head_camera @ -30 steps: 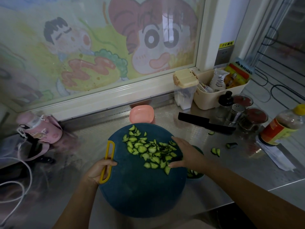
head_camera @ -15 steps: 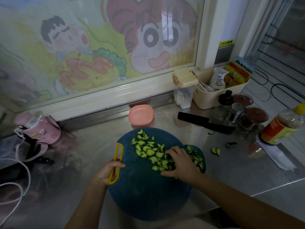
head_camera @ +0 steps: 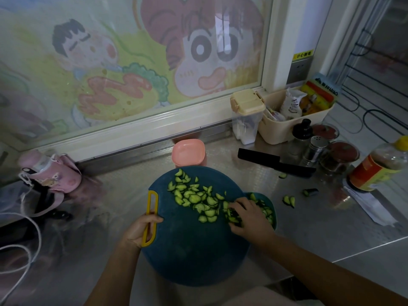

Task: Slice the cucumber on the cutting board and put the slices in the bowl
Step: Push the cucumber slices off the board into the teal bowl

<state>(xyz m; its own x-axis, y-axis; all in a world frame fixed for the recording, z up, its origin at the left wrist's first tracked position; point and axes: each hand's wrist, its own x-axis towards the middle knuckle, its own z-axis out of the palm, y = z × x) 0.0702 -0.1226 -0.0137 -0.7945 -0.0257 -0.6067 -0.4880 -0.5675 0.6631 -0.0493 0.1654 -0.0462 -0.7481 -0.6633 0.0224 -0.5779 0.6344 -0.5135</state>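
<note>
Head: L hand (head_camera: 138,228) grips board (head_camera: 194,250) handle (head_camera: 152,208); R hand (head_camera: 249,219) fingers (head_camera: 237,205) curled over cucumber slices (head_camera: 194,198), by bowl (head_camera: 268,200).

A single view is given, worn at head height; it is aimed forward and steeply down; the cutting board (head_camera: 194,250) is seen close at 6 o'clock; the painted window (head_camera: 132,62) is seen at 12 o'clock.

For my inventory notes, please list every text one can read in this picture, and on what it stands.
"小心", further characters blurred: yellow sticker on the white pillar.
Blue packet in the beige basket: print too blurred.
Bottle label: too blurred.
</note>
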